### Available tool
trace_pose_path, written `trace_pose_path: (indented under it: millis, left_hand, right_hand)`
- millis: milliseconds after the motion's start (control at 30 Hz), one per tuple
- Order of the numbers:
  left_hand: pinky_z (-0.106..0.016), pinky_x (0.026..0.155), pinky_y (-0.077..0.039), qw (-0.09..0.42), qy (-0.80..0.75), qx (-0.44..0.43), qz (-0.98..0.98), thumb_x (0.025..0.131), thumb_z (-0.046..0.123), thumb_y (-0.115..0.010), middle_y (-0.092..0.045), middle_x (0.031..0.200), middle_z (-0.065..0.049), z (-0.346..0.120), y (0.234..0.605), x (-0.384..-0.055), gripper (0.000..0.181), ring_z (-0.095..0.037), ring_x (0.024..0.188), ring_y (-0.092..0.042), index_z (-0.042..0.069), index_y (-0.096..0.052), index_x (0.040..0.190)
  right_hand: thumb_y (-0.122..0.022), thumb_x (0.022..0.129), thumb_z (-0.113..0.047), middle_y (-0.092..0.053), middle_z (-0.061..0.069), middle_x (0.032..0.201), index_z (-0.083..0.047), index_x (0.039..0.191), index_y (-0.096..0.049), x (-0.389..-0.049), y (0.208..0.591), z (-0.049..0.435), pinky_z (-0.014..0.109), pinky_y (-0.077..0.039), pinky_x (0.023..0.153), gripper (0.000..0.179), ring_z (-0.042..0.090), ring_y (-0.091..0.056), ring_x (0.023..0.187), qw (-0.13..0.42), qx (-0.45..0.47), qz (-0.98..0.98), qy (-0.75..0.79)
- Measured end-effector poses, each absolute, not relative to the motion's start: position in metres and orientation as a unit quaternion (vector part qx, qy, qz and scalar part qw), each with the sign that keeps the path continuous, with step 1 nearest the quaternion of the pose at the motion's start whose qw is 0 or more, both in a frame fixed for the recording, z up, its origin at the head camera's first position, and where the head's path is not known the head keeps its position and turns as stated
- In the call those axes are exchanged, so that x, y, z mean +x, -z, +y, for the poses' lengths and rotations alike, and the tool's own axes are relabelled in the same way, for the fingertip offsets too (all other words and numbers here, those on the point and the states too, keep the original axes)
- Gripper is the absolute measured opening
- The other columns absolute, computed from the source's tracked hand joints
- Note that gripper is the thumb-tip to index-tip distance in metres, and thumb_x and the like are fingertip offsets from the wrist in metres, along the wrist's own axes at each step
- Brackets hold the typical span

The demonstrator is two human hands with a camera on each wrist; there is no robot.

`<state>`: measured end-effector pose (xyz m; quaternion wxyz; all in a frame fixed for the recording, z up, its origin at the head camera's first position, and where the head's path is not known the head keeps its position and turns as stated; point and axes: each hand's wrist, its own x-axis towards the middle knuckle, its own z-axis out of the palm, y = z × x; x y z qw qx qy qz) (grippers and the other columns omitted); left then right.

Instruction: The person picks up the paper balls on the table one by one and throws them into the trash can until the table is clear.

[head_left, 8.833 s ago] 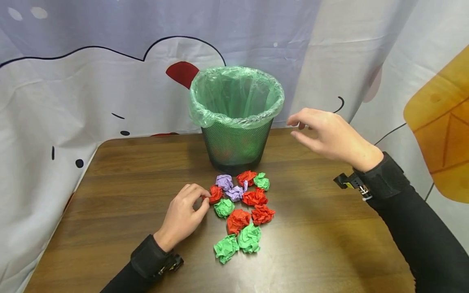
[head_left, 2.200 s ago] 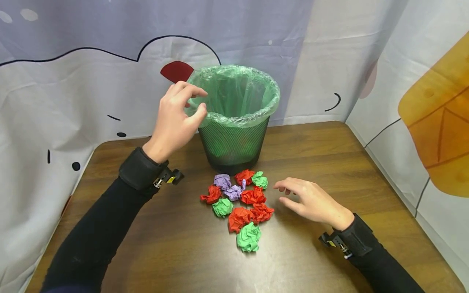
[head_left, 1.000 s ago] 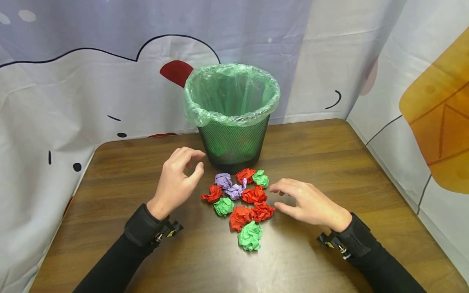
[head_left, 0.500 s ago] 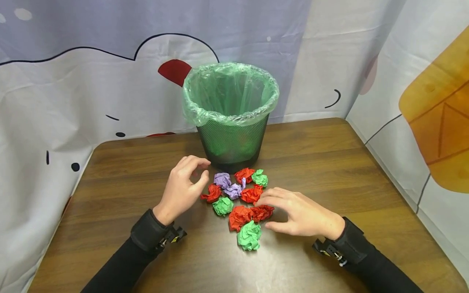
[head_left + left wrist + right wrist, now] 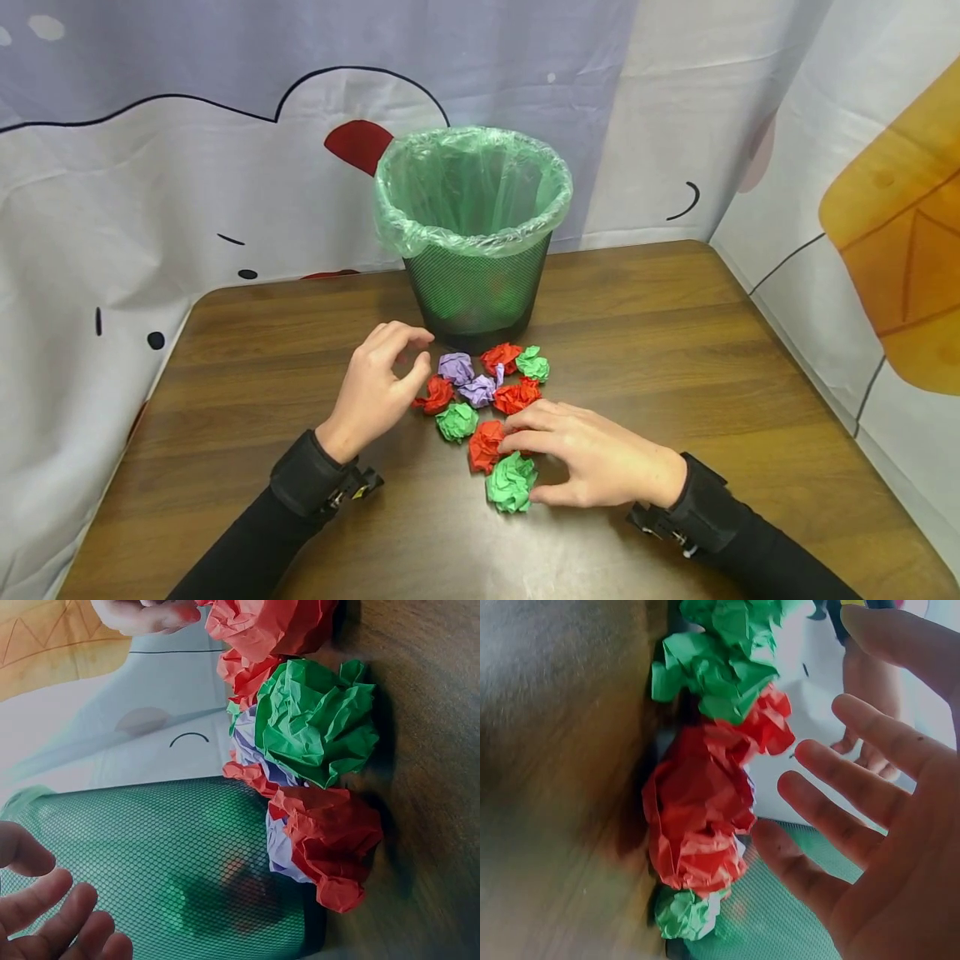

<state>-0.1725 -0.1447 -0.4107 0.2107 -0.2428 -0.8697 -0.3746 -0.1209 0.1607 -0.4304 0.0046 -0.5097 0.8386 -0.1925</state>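
Observation:
Crumpled paper balls lie in a cluster on the table. My right hand (image 5: 592, 454) hovers over its front, fingers spread, with the thumb right beside a green paper ball (image 5: 510, 485). Its fingertips overlap a red paper ball (image 5: 483, 446), and another red one is mostly hidden beneath the hand. In the right wrist view the palm holds nothing, facing the red balls (image 5: 697, 795). My left hand (image 5: 375, 387) hangs left of the cluster, fingers bent loosely and bare of any object. Closest to it are a red ball (image 5: 437, 395) and a purple ball (image 5: 456, 367).
Behind the cluster stands a black mesh wastebasket (image 5: 480, 292) with a green plastic liner (image 5: 472, 242) folded over its rim. Coloured shapes show through the mesh in the left wrist view. A printed curtain (image 5: 187, 183) hangs along the wooden table's (image 5: 637, 333) back edge.
One green ball has gone from the front since the oldest frame. My left hand has come down from the wastebasket's rim to the cluster. My right hand has moved left and nearer, over the balls.

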Motion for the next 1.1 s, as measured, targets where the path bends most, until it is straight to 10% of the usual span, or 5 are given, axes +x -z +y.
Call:
trace_pose_path:
  millis: [733,1100]
  left_hand:
    - [-0.041,0.076,-0.056,0.198,0.377,-0.226,-0.876,0.091,0.01,-0.062,-0.068,0.101,0.003,-0.149,0.419,-0.171,0.016,-0.022,0.09,-0.062,0.015,-0.07,0.105]
    - [-0.033,0.077,-0.054,0.194,0.369,-0.223,-0.881,0.091,0.011,-0.063,-0.067,0.101,0.005,-0.15,0.422,-0.169,0.017,-0.01,0.094,-0.059,0.016,-0.07,0.105]
  right_hand:
    - [-0.08,0.079,-0.044,-0.047,-0.011,0.106,-0.025,0.115,-0.069,-0.119,0.445,0.142,0.03,-0.043,0.085,0.041,0.008,-0.044,0.1,-0.016,-0.528,0.839,0.131]
    - [-0.076,0.082,-0.039,-0.061,-0.015,0.108,-0.025,0.113,-0.067,-0.118,0.444,0.141,0.035,-0.043,0.1,0.035,0.008,-0.051,0.108,0.009,-0.523,0.842,0.135]
